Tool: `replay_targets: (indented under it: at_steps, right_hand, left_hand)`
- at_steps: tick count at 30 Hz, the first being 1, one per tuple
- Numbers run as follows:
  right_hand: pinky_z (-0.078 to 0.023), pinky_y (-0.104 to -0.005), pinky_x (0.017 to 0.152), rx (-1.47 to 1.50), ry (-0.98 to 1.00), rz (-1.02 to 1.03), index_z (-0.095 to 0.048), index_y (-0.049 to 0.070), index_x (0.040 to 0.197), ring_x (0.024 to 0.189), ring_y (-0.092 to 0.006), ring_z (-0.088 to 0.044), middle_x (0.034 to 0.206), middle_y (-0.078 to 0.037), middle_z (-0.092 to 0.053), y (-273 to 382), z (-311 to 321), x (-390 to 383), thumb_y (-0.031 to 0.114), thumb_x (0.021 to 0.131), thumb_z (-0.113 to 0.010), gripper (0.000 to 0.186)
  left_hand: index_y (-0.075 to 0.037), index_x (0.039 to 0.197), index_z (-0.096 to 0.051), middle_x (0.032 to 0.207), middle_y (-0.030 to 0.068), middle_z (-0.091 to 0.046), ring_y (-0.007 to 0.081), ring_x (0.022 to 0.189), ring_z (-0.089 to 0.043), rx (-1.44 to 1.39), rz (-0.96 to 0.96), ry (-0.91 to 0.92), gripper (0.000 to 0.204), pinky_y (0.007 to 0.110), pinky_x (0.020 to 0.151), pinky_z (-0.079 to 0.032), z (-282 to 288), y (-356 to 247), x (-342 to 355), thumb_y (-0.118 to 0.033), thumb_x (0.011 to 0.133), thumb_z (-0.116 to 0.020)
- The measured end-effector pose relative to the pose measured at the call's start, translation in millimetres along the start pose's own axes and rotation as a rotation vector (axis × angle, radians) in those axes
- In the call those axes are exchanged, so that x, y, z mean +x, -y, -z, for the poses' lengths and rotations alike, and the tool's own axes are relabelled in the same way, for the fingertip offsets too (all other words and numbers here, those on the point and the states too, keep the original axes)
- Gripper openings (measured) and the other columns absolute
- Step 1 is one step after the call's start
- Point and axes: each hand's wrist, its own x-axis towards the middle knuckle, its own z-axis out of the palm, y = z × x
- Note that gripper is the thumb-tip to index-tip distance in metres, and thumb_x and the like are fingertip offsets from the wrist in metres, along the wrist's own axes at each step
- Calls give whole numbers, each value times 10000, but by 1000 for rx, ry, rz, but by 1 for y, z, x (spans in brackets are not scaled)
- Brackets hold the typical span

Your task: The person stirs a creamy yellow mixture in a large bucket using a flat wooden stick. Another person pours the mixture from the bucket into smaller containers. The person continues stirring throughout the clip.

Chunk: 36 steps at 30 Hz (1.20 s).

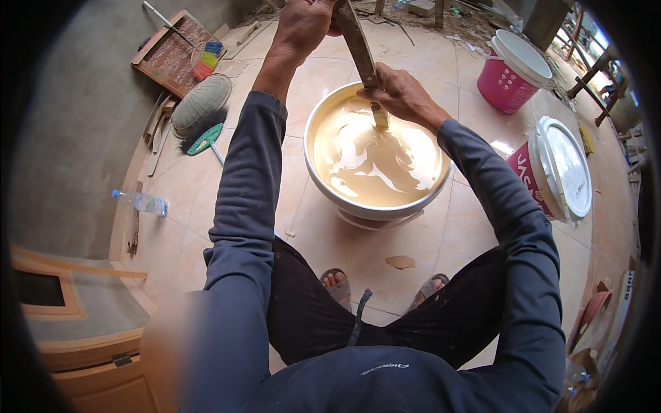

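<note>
A: In the head view, where to find the left hand (303, 31)?

B: At the top edge of the frame, partly cut off, with fingers closed around the upper part of a long, flat wooden stick (358, 48).

A: And the right hand (399, 93)?

B: Lower on the same stick, a little right of top centre, pinching it between thumb and fingers.

A: And the stick, leading where?

B: Slanting down into glossy, cream-coloured liquid (375, 162), inside a round white plastic pail (365, 215) at upper centre, upright on the pale tiled floor (427, 275).

A: What else around?

B: At upper right, an uncovered pink-and-white pail (506, 86); below it, a pink pail with a round white lid (568, 168). At left, a clear plastic bottle (148, 204), lying down; above, a green-headed broom (204, 141) beside a cone-shaped woven hat (201, 103).
</note>
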Motion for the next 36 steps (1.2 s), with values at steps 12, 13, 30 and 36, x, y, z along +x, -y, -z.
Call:
replay_targets:
  at_steps: [12, 13, 30, 36]
  right_hand:
    - [-573, -391, 764, 579, 146, 128, -623, 28, 1135, 882, -249, -718, 966, -135, -719, 68, 7, -8, 301, 895, -776, 395]
    - [-577, -399, 773, 587, 123, 218, -628, 33, 1139, 890, -262, -725, 971, -143, -722, 76, 7, -4, 314, 897, -778, 400]
    - [-540, -432, 805, 262, 19, 14, -567, 49, 1087, 936, -282, -691, 955, -136, -688, 15, -20, 2, 363, 960, -704, 366]
    - [-561, -349, 699, 436, 171, -14, -566, 60, 1075, 881, -194, -669, 919, -88, -638, 18, -29, -9, 394, 979, -684, 368]
  left_hand:
    - [-79, 816, -640, 651, -1, -632, 91, 543, -601, 75, -239, -99, 465, 245, 491, -473, 12, -78, -17, -493, 1021, -588]
    - [-78, 818, -648, 650, -3, -636, 80, 542, -600, 101, -316, -132, 453, 237, 487, -465, 14, -99, -29, -478, 1024, -595]
    - [-47, 935, -620, 795, 24, -638, 142, 723, -628, 66, -36, 19, 441, 329, 660, -536, -13, -20, -3, -458, 1061, -525]
    - [-67, 897, -605, 716, 23, -606, 139, 607, -590, 116, 87, 33, 457, 314, 563, -507, -6, -3, 4, -480, 1064, -504]
